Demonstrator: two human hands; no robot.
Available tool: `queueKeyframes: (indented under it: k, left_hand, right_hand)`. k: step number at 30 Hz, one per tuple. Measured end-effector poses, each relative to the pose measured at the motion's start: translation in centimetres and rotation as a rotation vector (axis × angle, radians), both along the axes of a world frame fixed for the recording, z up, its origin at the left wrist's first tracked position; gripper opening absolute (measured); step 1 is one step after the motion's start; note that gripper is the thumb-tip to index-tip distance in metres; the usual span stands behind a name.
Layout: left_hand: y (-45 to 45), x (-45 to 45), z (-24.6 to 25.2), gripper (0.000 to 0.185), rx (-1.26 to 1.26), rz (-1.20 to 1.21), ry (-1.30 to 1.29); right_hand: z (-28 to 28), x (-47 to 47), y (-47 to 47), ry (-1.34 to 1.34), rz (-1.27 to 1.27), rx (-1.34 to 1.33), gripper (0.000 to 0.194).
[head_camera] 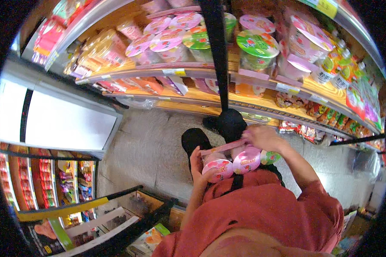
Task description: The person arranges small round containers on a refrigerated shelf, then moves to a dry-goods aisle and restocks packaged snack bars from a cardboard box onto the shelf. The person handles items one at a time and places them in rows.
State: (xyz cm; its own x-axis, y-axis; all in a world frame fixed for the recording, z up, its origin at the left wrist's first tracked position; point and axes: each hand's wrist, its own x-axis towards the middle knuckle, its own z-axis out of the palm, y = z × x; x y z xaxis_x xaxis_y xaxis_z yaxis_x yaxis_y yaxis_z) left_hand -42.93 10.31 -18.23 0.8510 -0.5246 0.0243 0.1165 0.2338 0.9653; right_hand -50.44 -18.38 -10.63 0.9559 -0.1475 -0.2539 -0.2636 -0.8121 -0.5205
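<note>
Close to my waist I hold a multipack of plastic cups with pink lids (247,159). A pink carton strip (223,147) runs along the far side of the pack. My left hand (200,167) grips the left end, with its thumb by the nearest lid. On the right, my right hand (263,137) has its fingers curled over the strip's far end. A green-lidded cup (271,157) shows at the pack's right end, below my right wrist. The cup bottoms are mostly hidden.
Ahead, a wooden shelf (223,74) carries more pink-lidded cups (167,40), a green-lidded cup (258,45) and pouches (337,70). Snack packets (299,130) lie below. A white panel (69,115) stands left, above packed racks (46,180). A black-framed display case (93,225) is at lower left.
</note>
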Motion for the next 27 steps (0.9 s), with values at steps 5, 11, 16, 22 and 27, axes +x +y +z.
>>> queueKeyframes:
  k: [5,11,16,22,27]
  left_hand:
    - [0.1,0.7,-0.4,0.089,0.079,-0.111,-0.090]
    - [0.6,0.6,-2.2,0.080,-0.012,-0.185,0.189]
    - [0.7,0.6,-2.0,0.070,-0.050,-0.074,0.464]
    - [1.1,1.2,0.4,0.056,-0.151,0.057,0.519]
    - [2.9,1.6,-0.3,0.047,-0.271,0.124,0.464]
  right_hand:
    - [-2.4,-5.6,-6.4,-0.038,-0.277,0.051,0.040]
    - [-9.2,-7.3,-7.5,-0.197,-0.720,0.762,0.037]
    - [-15.1,-6.6,-7.7,-0.408,-1.041,1.548,0.038]
    - [-17.2,-5.2,-4.9,-0.523,-1.031,1.719,0.033]
    - [-16.2,-2.2,-1.6,-0.630,-1.058,1.627,0.035]
